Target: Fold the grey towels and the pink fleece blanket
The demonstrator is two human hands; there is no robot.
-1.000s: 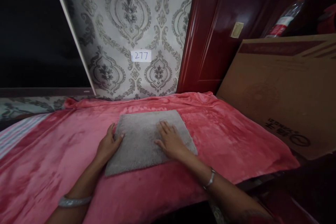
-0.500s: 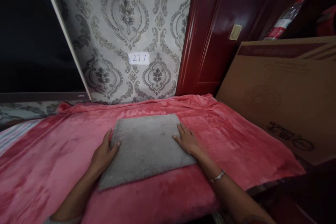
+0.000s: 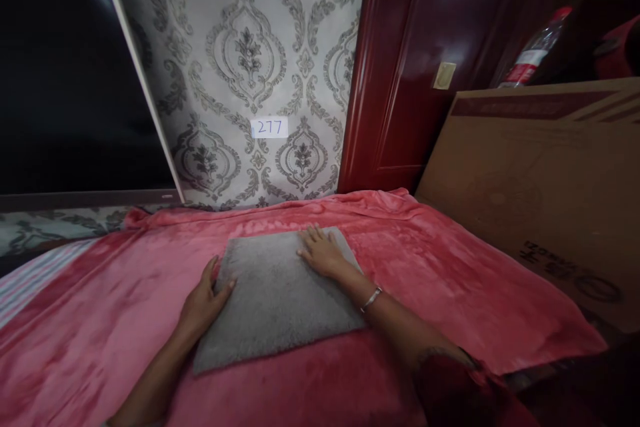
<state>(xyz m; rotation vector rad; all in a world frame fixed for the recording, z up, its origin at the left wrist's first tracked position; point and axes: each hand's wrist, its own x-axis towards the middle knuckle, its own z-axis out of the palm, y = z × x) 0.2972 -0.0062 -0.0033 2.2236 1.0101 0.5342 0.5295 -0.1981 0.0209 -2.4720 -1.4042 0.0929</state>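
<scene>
A flat grey plush mat (image 3: 280, 303), roughly rectangular, lies on a pink plush blanket (image 3: 430, 267). At the mat's left edge rests my left hand (image 3: 205, 300), its thumb on the mat and its fingers apart along the side. My right hand (image 3: 323, 252) lies flat near the far right corner, palm down with fingers spread over the far edge. A silver bracelet (image 3: 371, 299) circles my right wrist. Neither hand grips anything.
Behind the blanket stands a patterned wall with a paper label (image 3: 270, 127) reading 277. A dark screen (image 3: 75, 80) is at the left. On the right, a large cardboard box (image 3: 540, 187) has a red-capped plastic bottle (image 3: 533, 57) behind its top edge.
My right hand has moved from the mat's right edge leftward and away from me to its far edge. My left hand stays at the left edge. The view has shifted slightly.
</scene>
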